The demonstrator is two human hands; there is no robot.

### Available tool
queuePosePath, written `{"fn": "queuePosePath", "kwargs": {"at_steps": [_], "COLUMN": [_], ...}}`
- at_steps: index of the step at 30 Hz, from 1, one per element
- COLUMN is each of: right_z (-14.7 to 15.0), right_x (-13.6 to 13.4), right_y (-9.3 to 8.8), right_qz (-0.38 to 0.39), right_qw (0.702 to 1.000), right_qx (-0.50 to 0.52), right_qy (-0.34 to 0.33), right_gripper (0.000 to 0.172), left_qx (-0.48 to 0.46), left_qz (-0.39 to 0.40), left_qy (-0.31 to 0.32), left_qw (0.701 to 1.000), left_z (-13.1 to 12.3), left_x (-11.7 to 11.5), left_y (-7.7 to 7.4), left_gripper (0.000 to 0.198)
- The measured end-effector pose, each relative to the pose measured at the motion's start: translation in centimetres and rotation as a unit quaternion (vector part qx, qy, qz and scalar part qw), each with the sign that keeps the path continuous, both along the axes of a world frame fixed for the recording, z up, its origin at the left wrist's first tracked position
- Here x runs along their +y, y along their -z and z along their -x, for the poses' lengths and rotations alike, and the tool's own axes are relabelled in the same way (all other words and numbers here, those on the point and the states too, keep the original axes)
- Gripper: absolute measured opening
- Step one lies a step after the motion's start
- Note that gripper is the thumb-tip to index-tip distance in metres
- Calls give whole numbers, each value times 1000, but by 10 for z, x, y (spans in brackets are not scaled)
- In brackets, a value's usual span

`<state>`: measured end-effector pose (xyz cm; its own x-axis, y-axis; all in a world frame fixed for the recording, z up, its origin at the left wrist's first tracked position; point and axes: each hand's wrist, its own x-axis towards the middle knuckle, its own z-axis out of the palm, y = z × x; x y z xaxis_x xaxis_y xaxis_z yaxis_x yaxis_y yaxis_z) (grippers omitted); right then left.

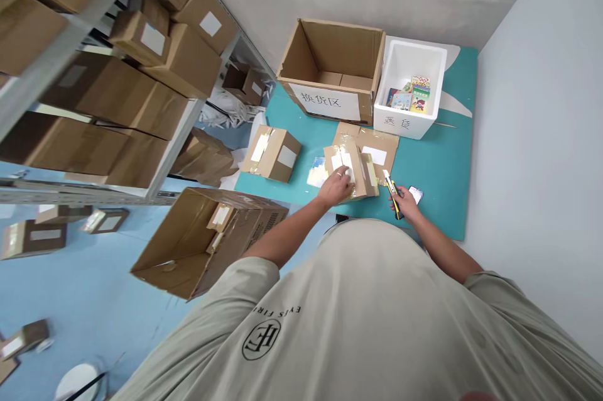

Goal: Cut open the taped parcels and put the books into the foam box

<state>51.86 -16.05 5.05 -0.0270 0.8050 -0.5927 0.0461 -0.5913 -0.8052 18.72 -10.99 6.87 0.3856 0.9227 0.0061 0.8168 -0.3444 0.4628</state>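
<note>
My left hand (336, 186) rests with fingers spread flat on a small taped cardboard parcel (358, 168) lying on the teal mat (438, 168). My right hand (405, 203) is closed round a yellow utility knife (391, 188), blade end pointing toward the parcel's right side. A flattened cardboard piece with a white label (379, 148) lies just behind the parcel. A small white object (416, 193) lies by my right hand.
A large open cardboard box (330, 71) and a white foam box (409, 90) holding colourful books stand at the mat's far end. Another sealed parcel (272, 153) lies left. An open carton (202, 241) sits on the blue floor; shelves (94, 74) of boxes stand left.
</note>
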Motion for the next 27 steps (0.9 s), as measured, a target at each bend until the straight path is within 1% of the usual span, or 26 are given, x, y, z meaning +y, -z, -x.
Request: {"fn": "queuePosePath", "kwargs": {"at_steps": [2,3,4,5,6,7,8,10,12,15,17,19,21,23,25,27], "right_z": [-2,-2,-3,-3,-2,-2,-1,2,6,13,16,18,19,20,20,20], "right_x": [0,-1,-1,-1,-1,-1,-1,0,1,3,4,6,8,12,18,26], "right_y": [-1,-2,-2,-3,-3,-4,-5,-6,-7,-10,-14,-17,-20,-23,-27,-34], "right_qz": [9,12,15,16,17,17,17,14,8,-1,-6,-17,-33,-56,-103,-174], "right_qw": [1000,1000,1000,1000,1000,1000,1000,1000,1000,1000,1000,1000,999,997,989,966], "right_qx": [2,1,0,-1,-1,-1,-1,-4,-8,-10,-10,-10,-20,-52,-105,-173], "right_qy": [6,8,9,9,8,5,1,-11,-19,-13,-7,-2,0,-6,-32,-82], "right_gripper": [47,47,48,48,49,50,51,52,55,58,60,60,59,59,56,50], "left_qx": [-36,-52,-68,-81,-91,-95,-92,-72,-44,0,36,81,122,145,159,174], "left_qz": [-4,1,14,38,70,105,138,188,210,207,186,163,146,140,140,145], "left_qy": [-125,-186,-240,-284,-314,-329,-329,-304,-291,-296,-279,-250,-224,-196,-170,-150], "left_qw": [991,981,968,955,942,934,930,931,932,932,942,951,956,960,962,962], "left_z": [-9,-12,-14,-16,-16,-16,-15,-11,-7,-3,1,7,16,27,36,41], "left_x": [-15,-22,-27,-31,-34,-35,-35,-32,-27,-18,-8,4,19,32,42,46], "left_y": [10,15,19,22,24,25,26,25,21,12,3,-9,-21,-31,-39,-43], "left_gripper": [78,98,115,125,130,130,128,124,126,133,129,115,96,82,75,71]}}
